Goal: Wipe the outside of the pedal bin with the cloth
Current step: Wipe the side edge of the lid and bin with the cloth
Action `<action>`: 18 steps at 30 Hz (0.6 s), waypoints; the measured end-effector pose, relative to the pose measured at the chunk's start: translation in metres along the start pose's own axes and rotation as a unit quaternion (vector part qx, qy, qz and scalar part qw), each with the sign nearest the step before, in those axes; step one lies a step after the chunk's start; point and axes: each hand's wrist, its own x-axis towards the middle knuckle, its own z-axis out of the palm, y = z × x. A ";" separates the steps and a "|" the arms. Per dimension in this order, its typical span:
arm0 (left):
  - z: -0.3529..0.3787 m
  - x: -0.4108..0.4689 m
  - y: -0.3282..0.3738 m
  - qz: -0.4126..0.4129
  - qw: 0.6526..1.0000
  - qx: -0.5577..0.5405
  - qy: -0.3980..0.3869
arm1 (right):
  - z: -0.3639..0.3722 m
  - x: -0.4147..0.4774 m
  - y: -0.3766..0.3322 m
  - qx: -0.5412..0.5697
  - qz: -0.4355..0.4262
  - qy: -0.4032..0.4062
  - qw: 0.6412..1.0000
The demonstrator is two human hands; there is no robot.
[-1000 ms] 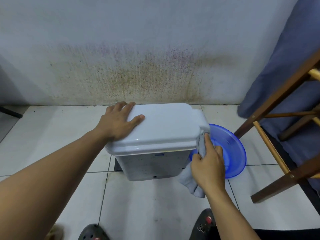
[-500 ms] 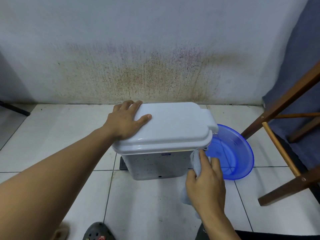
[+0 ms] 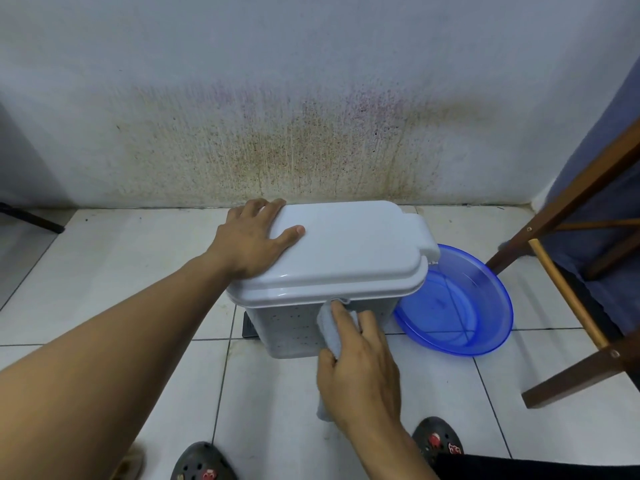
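A pale grey pedal bin [image 3: 291,323] with its lid [image 3: 349,247] closed stands on the tiled floor near the wall. My left hand [image 3: 252,240] lies flat on the lid's left end, thumb on top. My right hand [image 3: 360,372] presses a light blue cloth [image 3: 327,325] against the bin's near side, just under the lid's rim, fingers pointing up. A bit of the cloth hangs out below the palm. The dark pedal [image 3: 248,325] peeks out at the bin's lower left.
A blue plastic basin [image 3: 460,306] sits on the floor touching the bin's right side. A wooden frame [image 3: 568,306] with dark blue fabric stands at the right. A stained wall rises behind the bin. My two dark clogs [image 3: 201,462] are at the bottom edge.
My right hand with the cloth has slid left from the bin's right corner along the near side, under the lid's rim. The left hand stays on the lid.
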 end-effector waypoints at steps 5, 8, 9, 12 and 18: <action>0.001 -0.001 0.001 0.003 1.000 -0.005 0.008 | -0.028 0.008 0.037 -0.021 0.093 0.033 0.995; 0.001 -0.001 0.002 0.003 1.000 -0.003 0.010 | -0.030 0.010 0.036 -0.034 0.084 0.021 0.996; 0.001 -0.001 0.002 0.001 1.000 -0.004 0.009 | -0.027 0.009 0.031 -0.029 0.071 0.013 0.997; 0.001 -0.001 0.003 0.000 1.000 -0.006 0.008 | -0.015 0.005 0.009 -0.003 0.027 -0.004 1.000; 0.002 -0.001 0.002 0.000 1.000 -0.005 0.012 | 0.018 -0.002 -0.031 0.031 -0.020 -0.006 0.999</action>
